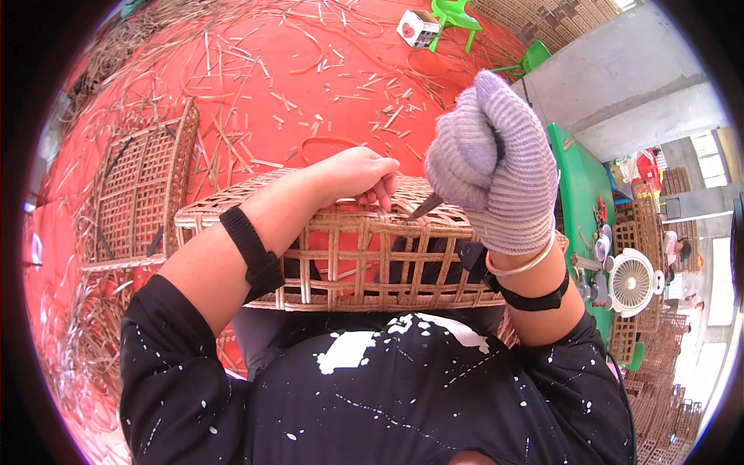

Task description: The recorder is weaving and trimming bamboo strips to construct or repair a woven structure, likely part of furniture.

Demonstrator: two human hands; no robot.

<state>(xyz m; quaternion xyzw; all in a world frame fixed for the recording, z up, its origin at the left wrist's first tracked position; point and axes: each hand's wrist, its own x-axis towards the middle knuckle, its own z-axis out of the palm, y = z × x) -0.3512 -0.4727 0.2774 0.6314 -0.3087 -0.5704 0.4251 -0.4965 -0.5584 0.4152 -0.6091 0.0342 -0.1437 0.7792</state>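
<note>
A woven wicker basket (363,260) with an open lattice side rests across my lap. My left hand (363,177), bare, is closed at the basket's top edge, with its fingertips curled down onto the weave. My right hand (492,167), in a lilac-grey striped knitted glove, makes a fist around a tool with a short dark metal blade (426,206). The glove hides the tool's handle, so I cannot tell its exact kind. The blade's tip points left at the basket's top edge, just right of my left fingertips.
Another lattice wicker piece (136,190) lies at left on the red floor (256,128), among scattered strip offcuts. A green table (573,186) and white fan (635,282) stand at right. Beyond are a green chair (456,15), a white box (418,29), and a distant person (676,249).
</note>
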